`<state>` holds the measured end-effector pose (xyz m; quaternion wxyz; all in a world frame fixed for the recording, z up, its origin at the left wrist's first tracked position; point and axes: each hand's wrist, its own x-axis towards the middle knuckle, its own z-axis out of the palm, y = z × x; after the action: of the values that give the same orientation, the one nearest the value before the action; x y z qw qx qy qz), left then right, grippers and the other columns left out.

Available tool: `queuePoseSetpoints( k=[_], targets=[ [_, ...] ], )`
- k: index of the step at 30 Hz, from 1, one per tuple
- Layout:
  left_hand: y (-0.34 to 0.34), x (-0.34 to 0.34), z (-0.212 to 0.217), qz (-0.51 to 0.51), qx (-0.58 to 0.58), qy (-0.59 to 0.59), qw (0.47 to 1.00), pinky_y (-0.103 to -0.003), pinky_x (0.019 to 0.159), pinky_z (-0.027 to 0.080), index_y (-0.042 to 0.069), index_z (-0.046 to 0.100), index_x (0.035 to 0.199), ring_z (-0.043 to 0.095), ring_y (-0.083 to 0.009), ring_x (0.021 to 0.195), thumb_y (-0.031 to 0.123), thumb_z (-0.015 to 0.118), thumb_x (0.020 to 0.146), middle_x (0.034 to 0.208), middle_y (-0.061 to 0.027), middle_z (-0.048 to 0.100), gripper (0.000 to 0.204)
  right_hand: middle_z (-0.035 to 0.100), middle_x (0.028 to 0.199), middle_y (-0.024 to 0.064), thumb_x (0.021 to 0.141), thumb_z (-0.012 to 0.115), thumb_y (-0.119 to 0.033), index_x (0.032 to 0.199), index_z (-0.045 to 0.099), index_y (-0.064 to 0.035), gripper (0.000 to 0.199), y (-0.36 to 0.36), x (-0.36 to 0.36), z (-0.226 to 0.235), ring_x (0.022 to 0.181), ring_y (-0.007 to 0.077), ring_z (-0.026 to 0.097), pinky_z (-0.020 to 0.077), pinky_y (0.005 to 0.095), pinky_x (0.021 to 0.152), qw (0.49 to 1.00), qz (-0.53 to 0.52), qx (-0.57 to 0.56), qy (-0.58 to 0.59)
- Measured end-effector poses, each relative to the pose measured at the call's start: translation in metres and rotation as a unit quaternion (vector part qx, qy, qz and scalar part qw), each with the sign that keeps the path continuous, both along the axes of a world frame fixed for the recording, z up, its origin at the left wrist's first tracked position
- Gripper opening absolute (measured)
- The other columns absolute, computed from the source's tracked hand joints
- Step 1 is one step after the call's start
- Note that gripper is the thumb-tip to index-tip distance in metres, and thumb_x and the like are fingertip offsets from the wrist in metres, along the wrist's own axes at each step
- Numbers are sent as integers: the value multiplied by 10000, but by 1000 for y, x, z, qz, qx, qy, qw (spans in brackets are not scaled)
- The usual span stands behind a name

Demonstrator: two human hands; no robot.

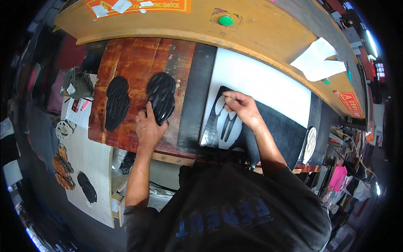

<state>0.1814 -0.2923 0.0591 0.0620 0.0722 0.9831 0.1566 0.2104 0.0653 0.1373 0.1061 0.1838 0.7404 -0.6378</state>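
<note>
Two piles of black shoe-sole-shaped cut pieces lie on a reddish-brown board, the left pile (117, 103) and the right pile (161, 96). My left hand (150, 129) is at the lower end of the right pile, its index finger stretched along the left edge and its thumb apart at the bottom tip. A black sheet (268, 126) with cut-out openings lies over a white cutting board (256, 77). Near the sheet's upper left corner, my right hand (243, 108) is closed in a pinch on its edge. White shows through the openings below that hand.
A yellow machine beam (184, 29) with a green button (225, 20) spans the far side. A pale sole-shaped die (310, 145) stands at the right edge. On the left are a dark green bundle (77, 84), a round white part (65, 129) and another black pile (87, 187).
</note>
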Motion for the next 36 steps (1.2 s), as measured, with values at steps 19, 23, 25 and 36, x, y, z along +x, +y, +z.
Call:
queuePoseSetpoints(
  k=[19,23,25,36],
  targets=[
    [170,70,43,-410,213,72,884,-571,1213,385,33,657,1409,492,-452,1452,238,819,890,1503,-231,576,581,278,1738,263,1070,477,-500,1653,429,-114,701,128,205,-63,1615,531,162,95,686,1295,766,-96,626,-110],
    [209,75,25,-450,146,73,878,-633,1277,239,74,579,1522,332,-466,1565,355,814,897,1653,-233,425,724,289,1740,247,1069,469,-497,1654,437,-147,683,151,162,-68,1611,539,169,93,743,1266,774,-78,623,-80],
    [219,71,23,-454,63,16,888,-644,1297,169,97,560,1556,279,-462,1599,417,735,950,1687,-226,394,707,300,1736,240,1074,460,-499,1651,441,-147,676,158,135,-57,1610,538,173,105,749,1261,784,-62,613,-73],
    [227,57,8,-373,26,100,922,-644,1294,163,245,535,1597,287,-380,1616,404,655,1021,1709,-137,401,610,494,1573,326,774,821,-602,1536,570,-123,935,370,315,4,1443,491,497,411,514,1205,744,-182,588,-259]
  ],
)
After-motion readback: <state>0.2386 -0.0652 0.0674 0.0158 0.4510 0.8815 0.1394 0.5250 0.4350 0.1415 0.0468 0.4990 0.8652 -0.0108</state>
